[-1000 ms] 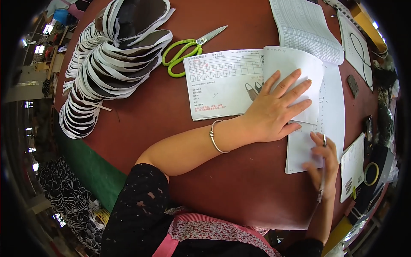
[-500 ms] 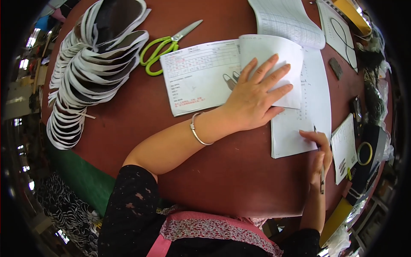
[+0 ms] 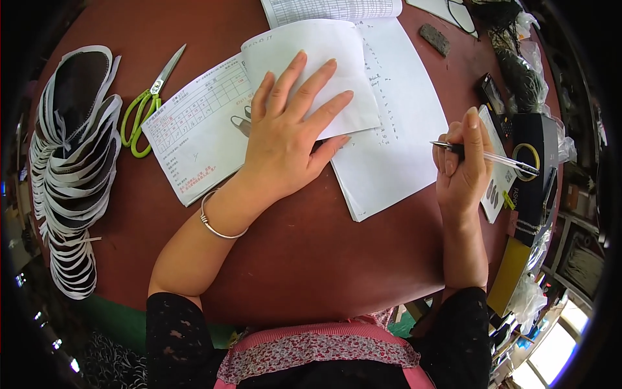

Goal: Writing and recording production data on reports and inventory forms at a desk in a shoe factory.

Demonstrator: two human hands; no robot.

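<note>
My left hand (image 3: pixel 285 136) lies flat with its fingers spread on a white sheet of paper (image 3: pixel 350 58). Under that sheet's left part shows a printed form (image 3: pixel 194 123) with a table, red print and a shoe picture, partly covered by my hand and wrist. To the right is a larger white page (image 3: pixel 389 162) with a column of handwriting. My right hand (image 3: pixel 463 168) is raised beside that page's right edge. Between its thumb and fingers it grips a pen (image 3: pixel 499 157), the dark tip pointing left, clear of the paper.
Green-handled scissors (image 3: pixel 146 110) lie left of the form. At the far left sits a long stack of dark shoe pieces with white edges (image 3: pixel 78 175). A page of tabled print (image 3: pixel 330 10), a grey block (image 3: pixel 435 40), a dark box (image 3: pixel 534 162) and a tape roll (image 3: pixel 526 157) are farther off.
My view has shifted, so the papers appear farther left. My right hand has turned and now holds the pen with its tip leftward. My left hand stays flat on the sheet.
</note>
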